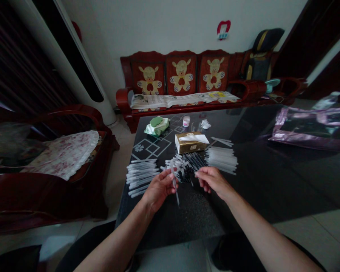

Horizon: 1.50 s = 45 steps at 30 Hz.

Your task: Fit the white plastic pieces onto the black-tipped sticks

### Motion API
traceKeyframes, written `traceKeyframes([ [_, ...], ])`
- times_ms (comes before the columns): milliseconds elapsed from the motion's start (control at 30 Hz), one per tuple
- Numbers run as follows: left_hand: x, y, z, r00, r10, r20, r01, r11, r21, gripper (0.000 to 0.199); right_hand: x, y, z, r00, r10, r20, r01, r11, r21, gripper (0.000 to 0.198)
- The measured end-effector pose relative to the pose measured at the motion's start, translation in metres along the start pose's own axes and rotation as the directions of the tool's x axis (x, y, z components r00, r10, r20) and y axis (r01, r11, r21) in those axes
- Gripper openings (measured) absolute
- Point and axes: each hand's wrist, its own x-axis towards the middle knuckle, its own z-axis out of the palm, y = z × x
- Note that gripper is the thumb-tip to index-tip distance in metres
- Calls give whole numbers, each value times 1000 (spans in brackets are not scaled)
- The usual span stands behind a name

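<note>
My left hand (160,187) is closed around a slim pen (174,183), pinched between thumb and fingers, its narrow end pointing down toward the table. My right hand (211,179) hovers just right of it with thumb and index finger pressed together; whatever they hold, if anything, is too small to make out. Beyond the hands lies a heap of small white and black pen parts (179,165). Thin black pen refills (194,161) lie bunched beside it. To the right are stacked translucent pen barrels (221,158); whitish capped pens (141,174) lie in rows at the left.
On the dark glossy table (260,181) stand a gold tissue box (191,144), a green wipes pack (157,126), a small cup (186,121) and a crumpled tissue (205,124). A pinkish plastic bag (283,128) lies right. A wooden sofa (126,81) is behind.
</note>
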Motion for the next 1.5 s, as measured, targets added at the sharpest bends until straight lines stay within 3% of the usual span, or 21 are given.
traceKeyframes([
  [133,5,14,-11,991,50,-122,-71,982,-175,20,16,11,-35,951,-88,-295,-3,956,-293,21],
  [233,5,11,-14,989,13,-150,-48,971,-233,8,23,17,-55,869,-307,-389,5,791,-612,19],
  [333,4,5,-12,988,-14,-153,-23,972,-236,6,26,19,-61,842,-421,-337,4,629,-777,20],
  [500,3,1,-6,986,-26,-165,-8,979,-204,10,29,21,-46,892,-417,-175,-13,362,-932,21],
  [633,3,-1,-6,984,-18,-177,-12,985,-172,9,34,25,-40,917,-366,-156,-58,265,-963,18],
  [733,3,-3,-7,989,-2,-149,-22,988,-154,11,36,24,-40,904,-385,-185,-54,326,-944,16],
  [767,3,-4,-7,990,7,-140,-28,988,-151,11,36,22,-39,893,-402,-204,-33,393,-919,14],
  [833,3,-5,-7,991,23,-133,-42,988,-146,12,33,17,-32,887,-397,-238,71,624,-778,9],
  [900,3,-5,-6,989,37,-141,-58,988,-142,14,27,11,-19,925,-316,-210,200,877,-437,8],
  [933,3,-6,-6,988,47,-148,-68,988,-138,15,23,8,-11,954,-259,-150,224,951,-213,11],
  [967,2,-6,-5,986,59,-154,-80,988,-132,16,19,5,-2,971,-225,-80,224,974,-18,16],
  [1033,2,-7,-3,984,87,-158,-106,988,-110,19,11,0,13,983,-183,-3,179,956,231,22],
  [1167,1,-10,-1,978,143,-153,-152,987,-50,22,-2,-10,31,988,-144,56,105,890,445,23],
  [1500,2,-15,2,973,164,-160,-169,985,-19,26,-7,-16,37,987,-136,86,77,866,495,22],
])
